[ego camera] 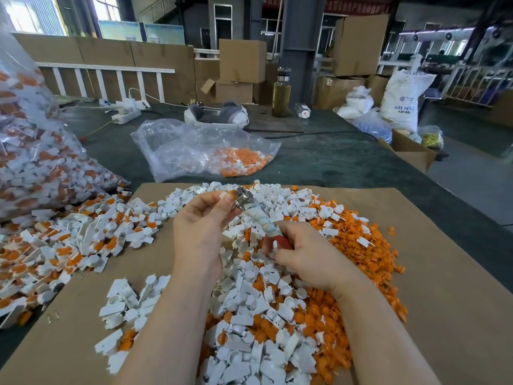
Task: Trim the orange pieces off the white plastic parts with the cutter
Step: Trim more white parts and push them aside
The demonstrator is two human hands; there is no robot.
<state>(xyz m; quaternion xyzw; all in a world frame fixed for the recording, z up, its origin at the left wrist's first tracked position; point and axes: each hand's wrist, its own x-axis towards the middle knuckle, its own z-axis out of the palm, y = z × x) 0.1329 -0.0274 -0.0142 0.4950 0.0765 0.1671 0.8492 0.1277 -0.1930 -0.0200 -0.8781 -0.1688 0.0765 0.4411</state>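
Observation:
My left hand (201,226) pinches a small white plastic part (223,194) with an orange bit between thumb and fingertips, held up at the cutter's metal jaws. My right hand (302,257) grips the cutter (256,218) by its taped and red handles, jaws pointing up-left at the part. Below both hands lies a heap of white parts (258,315). Loose orange pieces (361,245) pile up to the right. A mixed pile of white parts with orange still attached (69,240) spreads out on the left.
Everything lies on a cardboard sheet (444,273) over a dark green table (333,157). A full clear bag of parts (33,151) stands at the left, a half-empty bag (205,151) beyond the sheet. Headphones, a power strip and a bottle (281,93) sit farther back.

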